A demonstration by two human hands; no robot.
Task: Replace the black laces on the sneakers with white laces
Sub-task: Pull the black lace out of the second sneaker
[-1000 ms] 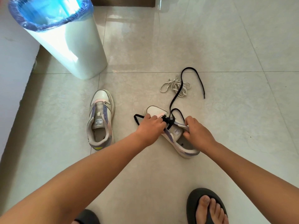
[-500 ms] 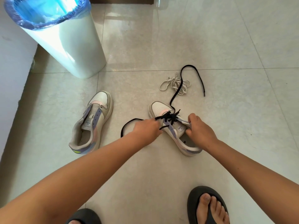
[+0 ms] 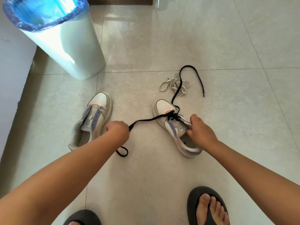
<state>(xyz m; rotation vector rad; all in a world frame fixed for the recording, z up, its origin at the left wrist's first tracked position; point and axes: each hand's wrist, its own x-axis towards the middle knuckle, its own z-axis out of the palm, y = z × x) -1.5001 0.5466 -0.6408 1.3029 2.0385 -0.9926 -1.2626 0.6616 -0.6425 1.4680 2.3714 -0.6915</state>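
Two white sneakers with purple and pink trim lie on the tiled floor. The right sneaker (image 3: 164, 106) still carries a black lace (image 3: 146, 120) in its lower eyelets. My left hand (image 3: 117, 130) grips one end of that lace, pulled out taut to the left, with a loop trailing on the floor below my wrist. My right hand (image 3: 199, 131) holds the sneaker's tongue and upper. The lace's other end curls away behind the shoe over a bundle of white laces (image 3: 173, 84). The left sneaker (image 3: 92, 121) has no lace in it.
A white bin (image 3: 65, 44) with a blue liner stands at the back left beside a white wall (image 3: 11, 69). My feet in dark sandals (image 3: 207, 207) are at the bottom edge.
My left hand has drawn the black lace out leftward, away from the right sneaker, so a long taut stretch now runs from the eyelets. My right hand stays on the shoe.
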